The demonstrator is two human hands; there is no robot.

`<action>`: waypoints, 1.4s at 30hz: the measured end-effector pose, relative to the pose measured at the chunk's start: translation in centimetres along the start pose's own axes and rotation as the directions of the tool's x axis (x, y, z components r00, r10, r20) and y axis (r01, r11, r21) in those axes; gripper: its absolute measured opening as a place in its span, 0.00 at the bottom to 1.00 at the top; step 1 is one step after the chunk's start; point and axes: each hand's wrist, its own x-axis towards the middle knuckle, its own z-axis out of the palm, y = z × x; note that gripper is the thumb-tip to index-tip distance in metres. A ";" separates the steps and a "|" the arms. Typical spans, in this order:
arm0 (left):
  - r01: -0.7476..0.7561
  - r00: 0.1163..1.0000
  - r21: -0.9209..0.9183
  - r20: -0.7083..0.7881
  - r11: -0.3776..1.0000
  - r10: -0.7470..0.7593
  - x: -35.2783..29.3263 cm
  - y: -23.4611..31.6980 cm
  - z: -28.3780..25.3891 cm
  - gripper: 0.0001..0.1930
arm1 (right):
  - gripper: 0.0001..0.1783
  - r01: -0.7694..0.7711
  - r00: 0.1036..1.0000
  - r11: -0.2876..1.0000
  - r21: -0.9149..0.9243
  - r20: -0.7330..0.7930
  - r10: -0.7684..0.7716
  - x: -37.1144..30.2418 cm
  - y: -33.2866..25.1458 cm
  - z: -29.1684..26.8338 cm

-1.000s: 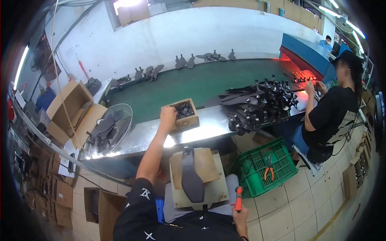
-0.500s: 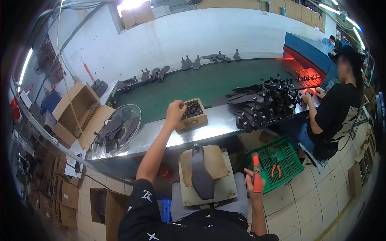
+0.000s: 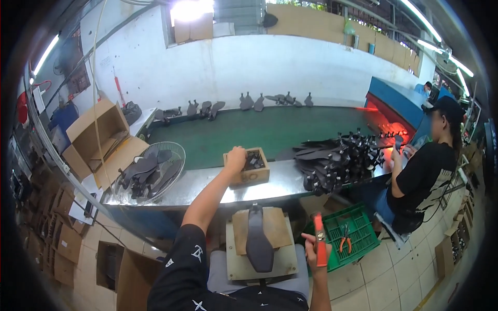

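Observation:
My left hand [image 3: 237, 159] reaches over the left side of a small wooden box [image 3: 250, 178] of small black pieces [image 3: 254, 160]. Its fingers are bent down into the box, and whatever they pinch is hidden. Upright in my right hand [image 3: 314, 253] is a red-orange hand tool [image 3: 320, 241], its kind unclear; the fingers are wrapped round it. Between my arms, a dark sole-shaped piece [image 3: 259, 246] lies on brown sheet material [image 3: 281, 230] over a pale board [image 3: 238, 268] at my lap. A small black part [image 3: 256, 208] sits at its narrow far end.
A wire basket [image 3: 183, 155] of similar dark pieces stands left on the metal-edged table [image 3: 207, 193]; a large pile [image 3: 332, 160] lies right. Behind runs a green belt [image 3: 233, 127]. Orange-handled pliers [image 3: 342, 243] lie on a green crate [image 3: 358, 220]. A co-worker [image 3: 423, 166] sits at right.
The view has tilted up, so the bench appears lower. My left hand remains at the box, its fingers now lower at the left rim. The right hand still holds the red-orange tool.

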 end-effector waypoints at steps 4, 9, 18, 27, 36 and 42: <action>0.041 0.998 -0.140 -0.048 0.989 -0.048 -0.5 0.5 -2.0 0.08 | 0.11 -0.043 0.999 0.999 0.001 -0.030 0.043 -0.4 0.7 -0.3; 0.056 0.993 -0.746 -0.026 0.663 -0.114 -5.3 6.2 -10.4 0.11 | 0.11 -0.138 0.990 0.984 0.116 0.019 0.136 2.3 -1.0 -0.6; 0.081 0.995 -0.995 0.077 0.052 -0.071 -17.6 17.2 -26.7 0.14 | 0.13 -0.068 0.976 0.935 0.349 0.216 -0.009 6.4 -11.1 4.9; 0.239 0.932 -0.921 0.307 -0.307 -0.194 -22.3 20.0 -24.9 0.10 | 0.13 0.022 0.984 0.896 0.444 0.149 -0.098 5.0 -11.9 8.0; 0.115 0.946 -0.885 -0.042 0.452 -0.322 -23.8 19.8 -18.9 0.12 | 0.14 -0.185 0.980 0.941 0.285 0.130 0.153 3.4 -7.5 8.5; 0.251 0.930 -0.598 -0.071 0.761 -0.362 -22.4 15.1 -11.7 0.24 | 0.11 -0.273 0.959 0.948 0.162 0.117 0.256 5.5 -3.8 8.6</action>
